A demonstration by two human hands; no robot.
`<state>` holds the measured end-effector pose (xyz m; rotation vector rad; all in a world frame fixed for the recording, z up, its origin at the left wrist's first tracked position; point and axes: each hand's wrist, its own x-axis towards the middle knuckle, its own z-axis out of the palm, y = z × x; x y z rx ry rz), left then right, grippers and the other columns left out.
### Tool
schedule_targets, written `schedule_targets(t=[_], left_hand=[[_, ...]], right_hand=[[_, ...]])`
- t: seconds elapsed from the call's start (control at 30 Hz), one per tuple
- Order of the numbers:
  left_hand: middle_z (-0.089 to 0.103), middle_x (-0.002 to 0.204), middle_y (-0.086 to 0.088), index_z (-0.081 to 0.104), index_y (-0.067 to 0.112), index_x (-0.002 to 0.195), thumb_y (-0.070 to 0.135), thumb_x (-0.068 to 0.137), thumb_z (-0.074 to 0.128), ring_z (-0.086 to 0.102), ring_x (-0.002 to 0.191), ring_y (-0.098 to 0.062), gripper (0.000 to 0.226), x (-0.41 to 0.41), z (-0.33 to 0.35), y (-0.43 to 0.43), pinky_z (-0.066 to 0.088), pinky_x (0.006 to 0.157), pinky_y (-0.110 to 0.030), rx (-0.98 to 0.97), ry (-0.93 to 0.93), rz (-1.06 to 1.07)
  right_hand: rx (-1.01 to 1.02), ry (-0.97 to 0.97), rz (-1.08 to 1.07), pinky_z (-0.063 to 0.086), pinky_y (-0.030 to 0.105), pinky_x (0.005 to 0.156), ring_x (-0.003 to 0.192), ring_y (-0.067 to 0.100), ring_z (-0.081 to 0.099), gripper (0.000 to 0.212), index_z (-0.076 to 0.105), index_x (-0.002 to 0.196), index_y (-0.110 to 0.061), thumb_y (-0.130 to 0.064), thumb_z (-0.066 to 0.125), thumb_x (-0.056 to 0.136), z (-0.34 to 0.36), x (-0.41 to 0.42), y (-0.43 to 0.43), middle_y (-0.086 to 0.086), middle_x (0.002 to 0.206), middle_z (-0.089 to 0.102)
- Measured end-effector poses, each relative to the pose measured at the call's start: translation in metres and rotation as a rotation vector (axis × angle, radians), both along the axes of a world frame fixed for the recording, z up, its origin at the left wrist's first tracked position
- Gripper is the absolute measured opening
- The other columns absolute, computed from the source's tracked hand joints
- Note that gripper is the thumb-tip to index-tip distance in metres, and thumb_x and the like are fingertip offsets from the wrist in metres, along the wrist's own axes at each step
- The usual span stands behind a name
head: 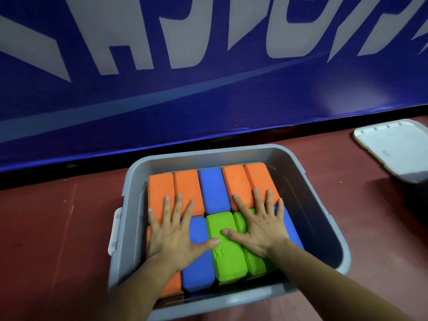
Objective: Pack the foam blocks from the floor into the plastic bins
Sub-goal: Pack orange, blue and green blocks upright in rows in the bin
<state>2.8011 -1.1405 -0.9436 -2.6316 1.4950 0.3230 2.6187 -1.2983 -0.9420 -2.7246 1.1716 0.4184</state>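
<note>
Bin: a grey plastic bin [208, 151] stands on the red floor [58, 239], close to a blue banner [208, 100] with white lettering.
Foam blocks: the foam blocks [214, 188] lie inside the bin in two rows, packed side by side, with a gap along the bin's right wall.
Far row: orange, orange, blue, orange, orange.
Near row: orange, blue, green block [227, 251], a second green one, then blue (partly hidden under the wrist).
Left grip [172, 232]: flat and fully spread, holding nothing. The palm presses on the near orange and blue blocks, the fingertips reach onto the far orange ones, and the thumb touches the green block.
Right grip [259, 225]: also flat and spread, holding nothing. The palm lies on the second green one, the fingers on the far orange blocks, and the thumb on the green block.
Lid: a white lid [396, 149] lies flat on the floor, well apart to the bin's right.
</note>
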Motion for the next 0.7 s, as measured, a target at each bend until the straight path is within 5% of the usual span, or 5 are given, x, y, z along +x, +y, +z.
schedule_targets(t=[0.1,0.23,0.4,0.57,0.7], left_hand=[[-0.027,0.164,-0.006,-0.005,0.036,0.160,0.103,0.059,-0.011,-0.027,0.151,-0.029,0.122,0.006,0.001,0.011,-0.009,0.121,-0.058,-0.092,0.086,-0.016],[0.007,0.168,-0.013,0.030,0.021,0.159,0.091,0.084,0.013,0.003,0.156,-0.032,0.104,0.009,-0.014,0.041,0.018,0.122,-0.058,-0.248,0.070,0.082],[-0.022,0.166,-0.010,-0.013,0.019,0.159,0.102,0.063,-0.010,-0.022,0.153,-0.028,0.127,0.004,-0.013,0.034,0.005,0.124,-0.053,-0.147,0.062,0.151],[-0.015,0.166,-0.017,-0.001,0.010,0.160,0.102,0.069,0.002,-0.017,0.153,-0.034,0.129,0.003,-0.011,0.036,0.001,0.126,-0.052,-0.113,0.005,0.078],[-0.027,0.164,-0.012,-0.014,0.010,0.158,0.102,0.066,-0.005,-0.028,0.150,-0.029,0.131,0.004,-0.011,0.036,-0.006,0.126,-0.048,-0.082,-0.006,0.068]], right_hand=[[0.035,-0.070,0.036,-0.014,0.064,0.120,0.150,0.041,-0.030,0.094,-0.024,0.150,-0.058,-0.101,0.004,0.070,0.006,-0.008,-0.004,0.007,0.168,-0.026],[0.016,-0.090,-0.029,-0.002,0.062,0.123,0.153,0.039,-0.022,0.085,-0.021,0.149,-0.062,-0.097,0.000,0.074,0.011,-0.029,-0.016,-0.001,0.168,-0.024],[0.019,-0.031,-0.075,0.032,0.058,0.115,0.155,0.043,-0.005,0.091,-0.027,0.147,-0.058,-0.099,0.005,0.072,0.005,-0.027,-0.011,0.004,0.167,-0.025],[0.044,-0.014,-0.023,0.031,0.057,0.115,0.154,0.044,-0.010,0.093,-0.033,0.142,-0.061,-0.101,0.005,0.068,0.008,-0.031,-0.016,0.005,0.167,-0.027],[0.019,-0.018,0.010,0.019,0.058,0.121,0.152,0.039,-0.025,0.097,-0.030,0.147,-0.057,-0.102,-0.001,0.066,0.007,-0.034,-0.016,0.008,0.167,-0.027]])
